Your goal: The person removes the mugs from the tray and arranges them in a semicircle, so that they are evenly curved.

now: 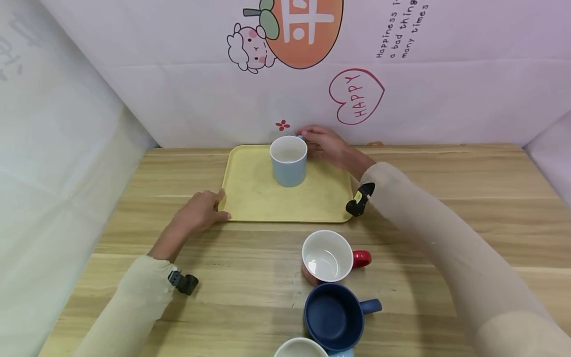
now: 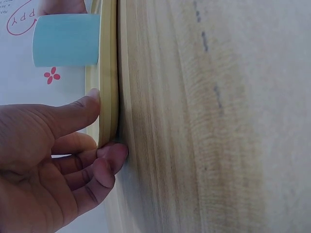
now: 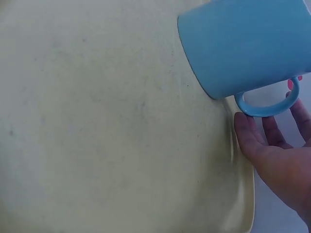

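Observation:
A light blue mug with a white inside stands upright on a yellow tray, towards its back edge. My right hand is at the mug's handle. Its fingers are fairly straight and touch or nearly touch the handle, without wrapping round it. At the tray's front left corner, my left hand holds the rim. The left wrist view shows the thumb on top of the rim and the other fingers curled at its outer side and underside.
In front of the tray stand a white-lined mug with a red handle, a dark blue mug and a partly cut-off white-rimmed mug. A printed white cloth hangs behind the wooden table.

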`<state>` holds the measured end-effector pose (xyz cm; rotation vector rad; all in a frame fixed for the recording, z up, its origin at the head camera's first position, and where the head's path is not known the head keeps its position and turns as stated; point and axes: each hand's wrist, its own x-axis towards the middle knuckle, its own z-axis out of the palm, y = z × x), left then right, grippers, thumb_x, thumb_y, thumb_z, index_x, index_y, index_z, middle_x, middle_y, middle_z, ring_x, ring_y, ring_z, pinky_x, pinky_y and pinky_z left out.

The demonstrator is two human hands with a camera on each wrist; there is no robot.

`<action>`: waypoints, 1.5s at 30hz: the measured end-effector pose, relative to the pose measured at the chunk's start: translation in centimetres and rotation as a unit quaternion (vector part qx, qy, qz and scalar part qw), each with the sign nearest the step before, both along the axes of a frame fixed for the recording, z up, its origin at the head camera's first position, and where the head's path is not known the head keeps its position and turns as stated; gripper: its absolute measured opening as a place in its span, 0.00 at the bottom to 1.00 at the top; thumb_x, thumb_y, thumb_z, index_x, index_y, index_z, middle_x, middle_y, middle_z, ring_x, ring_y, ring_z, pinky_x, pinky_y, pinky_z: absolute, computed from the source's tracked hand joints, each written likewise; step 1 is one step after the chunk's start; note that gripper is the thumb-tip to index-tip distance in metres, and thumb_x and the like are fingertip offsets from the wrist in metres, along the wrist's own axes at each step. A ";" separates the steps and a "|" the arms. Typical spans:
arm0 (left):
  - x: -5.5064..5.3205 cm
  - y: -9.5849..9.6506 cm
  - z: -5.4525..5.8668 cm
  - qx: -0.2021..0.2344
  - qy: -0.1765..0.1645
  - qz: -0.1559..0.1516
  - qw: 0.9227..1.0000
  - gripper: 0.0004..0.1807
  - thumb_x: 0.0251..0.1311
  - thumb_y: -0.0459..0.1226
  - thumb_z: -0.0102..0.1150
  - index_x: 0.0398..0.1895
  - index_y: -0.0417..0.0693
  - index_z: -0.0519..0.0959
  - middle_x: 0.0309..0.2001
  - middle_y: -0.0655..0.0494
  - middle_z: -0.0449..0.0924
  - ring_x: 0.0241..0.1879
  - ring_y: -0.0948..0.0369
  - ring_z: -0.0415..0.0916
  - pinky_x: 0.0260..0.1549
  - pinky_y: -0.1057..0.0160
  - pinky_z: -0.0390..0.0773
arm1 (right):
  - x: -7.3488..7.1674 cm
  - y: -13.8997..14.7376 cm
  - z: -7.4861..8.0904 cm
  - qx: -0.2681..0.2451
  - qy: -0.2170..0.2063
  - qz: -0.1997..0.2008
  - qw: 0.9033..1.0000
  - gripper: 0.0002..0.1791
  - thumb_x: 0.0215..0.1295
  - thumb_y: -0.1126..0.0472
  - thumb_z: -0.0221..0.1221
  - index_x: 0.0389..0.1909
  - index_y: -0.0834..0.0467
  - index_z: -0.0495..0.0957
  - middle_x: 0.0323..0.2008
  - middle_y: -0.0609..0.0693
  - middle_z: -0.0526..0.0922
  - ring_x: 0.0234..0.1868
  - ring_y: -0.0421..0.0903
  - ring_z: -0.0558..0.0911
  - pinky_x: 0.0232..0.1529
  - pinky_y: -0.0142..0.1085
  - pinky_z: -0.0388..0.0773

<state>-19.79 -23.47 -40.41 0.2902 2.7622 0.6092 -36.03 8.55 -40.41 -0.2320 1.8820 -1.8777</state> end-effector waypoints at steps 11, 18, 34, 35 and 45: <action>-0.5 -0.3 0.1 0.000 -0.002 -0.007 1.000 0.39 0.64 0.36 0.66 0.69 0.23 0.60 0.18 0.57 0.61 0.19 0.62 0.53 0.22 0.63 0.60 | 0.5 0.3 -0.7 -0.022 0.008 -0.005 1.000 0.12 0.79 0.64 0.47 0.57 0.64 0.69 0.54 0.57 0.75 0.48 0.50 0.78 0.58 0.50 0.69; -0.7 -0.4 0.2 -0.002 -0.001 -0.005 1.000 0.39 0.63 0.37 0.67 0.69 0.24 0.61 0.18 0.58 0.60 0.19 0.62 0.53 0.22 0.63 0.61 | 0.7 0.9 -1.0 -0.031 0.011 0.005 0.999 0.13 0.78 0.64 0.50 0.58 0.64 0.69 0.55 0.60 0.72 0.47 0.50 0.80 0.56 0.48 0.73; -0.6 -0.3 0.1 -0.005 0.005 -0.006 1.000 0.38 0.64 0.36 0.67 0.69 0.23 0.61 0.18 0.57 0.62 0.19 0.63 0.56 0.21 0.64 0.62 | 1.0 2.4 -1.1 -0.027 0.012 0.050 0.998 0.03 0.77 0.66 0.48 0.45 0.62 0.68 0.43 0.55 0.74 0.41 0.51 0.82 0.54 0.55 0.75; -0.6 -0.3 0.1 -0.005 0.005 -0.007 1.000 0.38 0.64 0.36 0.66 0.69 0.23 0.61 0.18 0.57 0.61 0.19 0.63 0.56 0.21 0.64 0.62 | 1.0 2.6 -1.1 -0.026 0.010 0.052 0.998 0.03 0.77 0.66 0.48 0.45 0.63 0.68 0.43 0.56 0.74 0.41 0.51 0.82 0.54 0.55 0.75; -0.6 -0.4 0.1 -0.010 0.005 -0.005 1.000 0.38 0.64 0.37 0.66 0.70 0.24 0.61 0.19 0.57 0.62 0.19 0.62 0.56 0.22 0.63 0.62 | 1.4 3.5 -0.7 -0.010 0.005 0.093 0.996 0.08 0.79 0.62 0.49 0.43 0.64 0.72 0.45 0.57 0.76 0.43 0.56 0.84 0.54 0.56 0.74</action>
